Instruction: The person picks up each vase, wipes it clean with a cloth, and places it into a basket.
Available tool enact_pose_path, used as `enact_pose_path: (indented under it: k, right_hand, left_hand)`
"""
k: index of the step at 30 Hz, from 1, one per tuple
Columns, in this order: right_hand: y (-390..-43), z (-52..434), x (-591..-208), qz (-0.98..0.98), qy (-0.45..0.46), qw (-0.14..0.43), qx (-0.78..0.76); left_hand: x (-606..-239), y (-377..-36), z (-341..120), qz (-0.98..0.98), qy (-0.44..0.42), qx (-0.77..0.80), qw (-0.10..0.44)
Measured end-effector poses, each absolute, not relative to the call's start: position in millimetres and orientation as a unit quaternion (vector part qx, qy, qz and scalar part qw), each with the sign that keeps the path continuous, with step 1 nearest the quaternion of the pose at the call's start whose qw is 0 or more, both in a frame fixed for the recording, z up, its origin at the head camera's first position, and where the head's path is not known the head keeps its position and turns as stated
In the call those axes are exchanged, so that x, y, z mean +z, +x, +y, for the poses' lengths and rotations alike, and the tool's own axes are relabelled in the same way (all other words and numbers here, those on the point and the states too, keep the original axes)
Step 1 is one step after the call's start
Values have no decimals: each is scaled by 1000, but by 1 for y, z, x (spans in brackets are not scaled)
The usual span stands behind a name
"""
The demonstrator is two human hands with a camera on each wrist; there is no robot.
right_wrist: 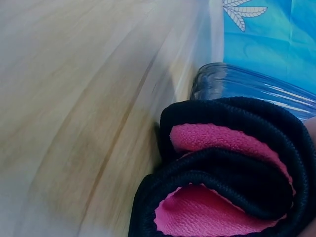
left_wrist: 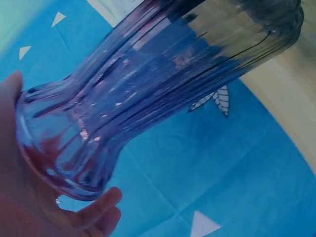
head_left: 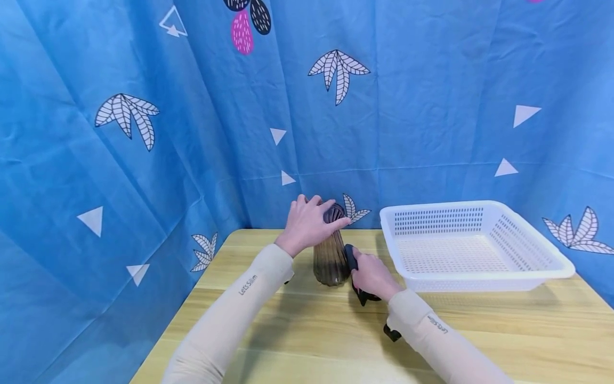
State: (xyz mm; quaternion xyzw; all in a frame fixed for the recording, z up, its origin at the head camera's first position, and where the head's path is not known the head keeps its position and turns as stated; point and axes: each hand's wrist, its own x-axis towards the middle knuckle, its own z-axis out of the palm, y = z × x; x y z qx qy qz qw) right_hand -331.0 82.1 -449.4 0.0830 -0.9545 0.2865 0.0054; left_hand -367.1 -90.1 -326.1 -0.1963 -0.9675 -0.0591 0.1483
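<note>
A ribbed, smoky see-through glass vase (head_left: pixel 330 256) with a flared mouth stands about upright near the table's back edge; whether its base touches the wood I cannot tell. My left hand (head_left: pixel 309 221) holds it from above by the mouth. In the left wrist view, thumb and fingers lie around the rim of the vase (left_wrist: pixel 148 84). Folded into thick layers, a black cloth with a pink side (right_wrist: pixel 222 143) is gripped by my right hand (head_left: pixel 373 274). The cloth is at the vase's right side, low down; its contact with the glass is partly hidden.
To the right on the wooden table (head_left: pixel 307 341) sits a white perforated plastic basket (head_left: pixel 489 276), close to my right hand. A blue patterned curtain (head_left: pixel 408 122) hangs behind the table and along its left side.
</note>
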Motion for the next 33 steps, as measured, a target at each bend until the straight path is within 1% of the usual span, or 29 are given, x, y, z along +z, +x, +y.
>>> enact_pose_path:
  k: [3,6,9,12,17,23,25,28,33]
  right_hand:
    - [-330,83,-450,-955,84,11,285]
    - [-330,84,-449,-955,85,17,283]
    - [-329,84,-446,-951,80,5,299]
    - [-328,84,-441,-946,81,14,313]
    - [-325,82,-419,-936,90,48,336]
    - [-320,75,-388,-922,107,85,363]
    - [-321,74,-387,-924,110,93,354]
    - [-323,73,-395,-936,115,100,318]
    - [-327,71,-417,-953,113,80,271]
  left_hand:
    - [-323,-364,-88,-971,-185,-50,146]
    - [-319,-361,-86,-973,-182,-79,121]
    - [-316,-358,-86,-973,-179,-109,97]
    - [-316,-356,-86,-972,-173,-136,83]
    - [-314,-358,-85,-969,-181,-145,85]
    - [-314,-360,-85,-961,-195,-184,64]
    - [-317,-361,-85,-957,-200,-199,68]
    - [-323,-363,-85,-952,-206,-207,90]
    - [-331,-367,-86,-945,-210,-215,128]
